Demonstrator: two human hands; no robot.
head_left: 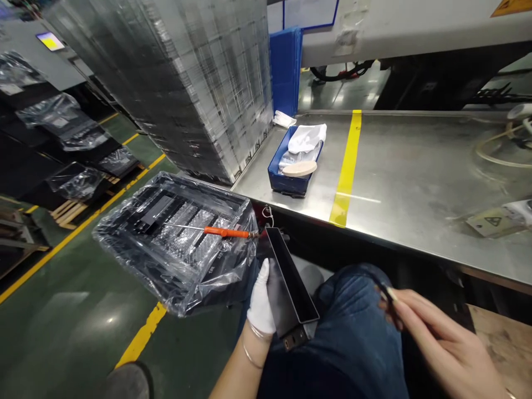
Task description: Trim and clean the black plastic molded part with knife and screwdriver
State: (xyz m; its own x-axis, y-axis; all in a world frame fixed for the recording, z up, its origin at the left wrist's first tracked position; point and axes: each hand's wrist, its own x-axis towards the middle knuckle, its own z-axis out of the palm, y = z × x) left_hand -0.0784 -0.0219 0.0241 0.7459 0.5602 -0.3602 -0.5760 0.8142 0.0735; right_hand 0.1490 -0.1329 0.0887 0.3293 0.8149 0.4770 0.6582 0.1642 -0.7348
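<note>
Left hand (261, 302), in a white glove, grips a long black open-topped channel housing (291, 288) over the lap; its long axis runs from the lower right near the body up and left toward the table (415, 183) edge. Right hand (440, 346), bare, pinches a small thin dark item I can't identify. Orange-handled screwdriver (226, 233) lies on the bagged black tray (174, 238), handle toward the housing; no legible writing, only a warning-triangle sticker (492, 221) on the table.

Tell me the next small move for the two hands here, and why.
Probably bring the right hand across to the black open housing. The gloved left hand holds that housing over the lap, open side up, while the right hand pinches a small dark piece apart from it, off to the right.
</note>
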